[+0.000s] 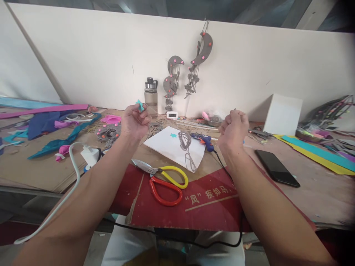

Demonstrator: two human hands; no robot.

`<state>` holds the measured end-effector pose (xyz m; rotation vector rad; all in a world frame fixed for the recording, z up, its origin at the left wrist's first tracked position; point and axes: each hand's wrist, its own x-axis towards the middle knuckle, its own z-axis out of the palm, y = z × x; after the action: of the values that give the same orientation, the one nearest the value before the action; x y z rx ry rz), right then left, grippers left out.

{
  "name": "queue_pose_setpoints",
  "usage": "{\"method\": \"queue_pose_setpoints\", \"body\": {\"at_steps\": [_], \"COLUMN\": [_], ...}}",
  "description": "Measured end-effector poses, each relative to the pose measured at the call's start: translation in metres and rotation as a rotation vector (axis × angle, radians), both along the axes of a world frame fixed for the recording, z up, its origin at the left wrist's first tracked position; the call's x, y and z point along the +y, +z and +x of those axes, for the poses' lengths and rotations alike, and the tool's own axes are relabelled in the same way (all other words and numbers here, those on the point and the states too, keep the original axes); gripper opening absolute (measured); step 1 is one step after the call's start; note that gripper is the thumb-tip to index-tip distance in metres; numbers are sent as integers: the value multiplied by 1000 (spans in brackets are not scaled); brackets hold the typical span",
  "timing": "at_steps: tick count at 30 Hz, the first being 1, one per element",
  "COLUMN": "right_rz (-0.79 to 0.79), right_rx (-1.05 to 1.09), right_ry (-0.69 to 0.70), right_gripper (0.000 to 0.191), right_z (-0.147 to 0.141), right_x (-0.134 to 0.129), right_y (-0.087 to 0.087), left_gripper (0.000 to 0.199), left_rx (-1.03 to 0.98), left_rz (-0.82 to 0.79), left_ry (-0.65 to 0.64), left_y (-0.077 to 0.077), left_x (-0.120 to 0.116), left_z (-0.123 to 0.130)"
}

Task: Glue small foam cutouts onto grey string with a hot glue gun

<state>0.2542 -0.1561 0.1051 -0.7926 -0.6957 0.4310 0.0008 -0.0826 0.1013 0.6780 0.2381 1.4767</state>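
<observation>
My left hand (137,120), raised over the left side of the table, pinches a small teal star-like cutout (139,106). A thin cord trails below those fingers. Level with it on the right, my right hand (235,127) is closed, and a tiny tip shows above the fingers; what it grips is mostly hidden. Between and below both hands lies a white board (166,144) bearing another teal cutout (173,135) and a bundle of grey cord (184,141). A blue glue gun (206,142) rests at the board's right edge. Scissors (168,181) with yellow and red handles lie in front.
Grey moon-shaped hangings (205,50) hang on the white wall. A bottle (151,96) and a small digital display (172,115) stand at the back. A phone (276,168) lies right; coloured strips and scraps (66,136) cover the left. A white cable (73,162) crosses my left arm.
</observation>
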Motion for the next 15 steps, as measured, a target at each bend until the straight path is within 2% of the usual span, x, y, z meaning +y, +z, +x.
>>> {"method": "queue_pose_setpoints", "body": {"at_steps": [7,13,15], "right_rz": [56,81,49], "right_rx": [-48,-149,-145], "right_ry": [-145,-275,-239], "right_gripper": [14,13,11], "right_z": [10,21,24], "right_x": [-6,-6,-7], "right_y": [11,13,15], "left_gripper": [14,16,14], "left_rx": [-109,-84,-111], "left_rz": [91,80,72], "left_ry": [31,217,245], "left_y": [9,15,14], "left_x": [-3,-2,3], "left_z": [-13,-32,-37]}}
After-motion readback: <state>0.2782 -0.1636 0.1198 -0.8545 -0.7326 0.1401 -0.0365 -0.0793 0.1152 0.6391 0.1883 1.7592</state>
